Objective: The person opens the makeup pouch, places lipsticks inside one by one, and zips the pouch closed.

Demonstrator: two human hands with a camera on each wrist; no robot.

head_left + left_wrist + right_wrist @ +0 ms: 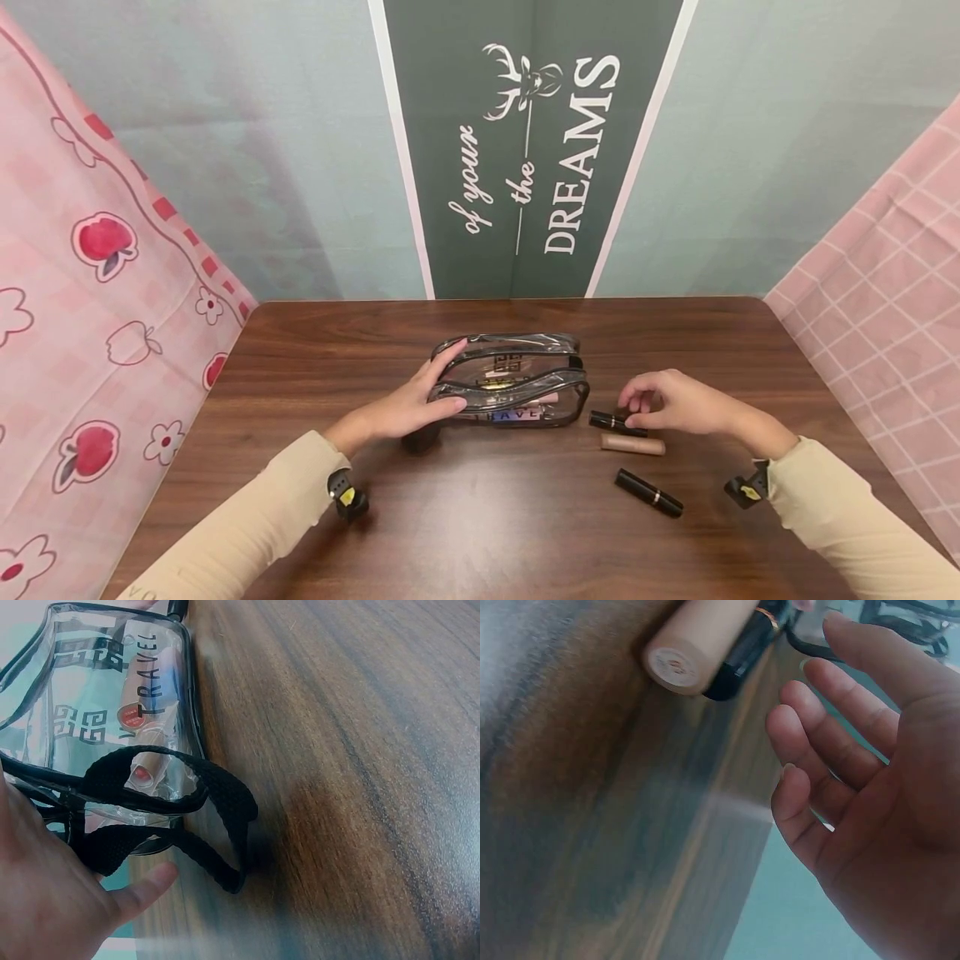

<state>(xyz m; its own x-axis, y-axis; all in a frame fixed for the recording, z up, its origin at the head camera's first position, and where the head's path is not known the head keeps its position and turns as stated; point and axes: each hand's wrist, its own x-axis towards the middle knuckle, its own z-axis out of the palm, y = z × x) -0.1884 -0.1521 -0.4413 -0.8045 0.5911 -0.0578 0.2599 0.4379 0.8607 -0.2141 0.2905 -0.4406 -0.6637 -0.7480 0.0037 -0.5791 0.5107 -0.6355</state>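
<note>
A clear pouch with black trim (517,408) lies on the table, with several small cosmetic tubes (135,712) inside. My left hand (408,406) rests at its left end, fingers spread and fairly straight, beside the black strap (225,795). My right hand (678,404) hovers over a black lipstick tube with a gold ring (607,420), fingers loosely bent with nothing between them. In the right wrist view a gap shows between the fingertips and the tubes. Just nearer lies a beige tube (632,444). Another black lipstick tube (649,492) lies closer to me.
The brown wooden table (480,533) ends at a curtain printed with words and a deer head (517,167). Pink patterned cloths hang at the left (105,333) and right (892,283).
</note>
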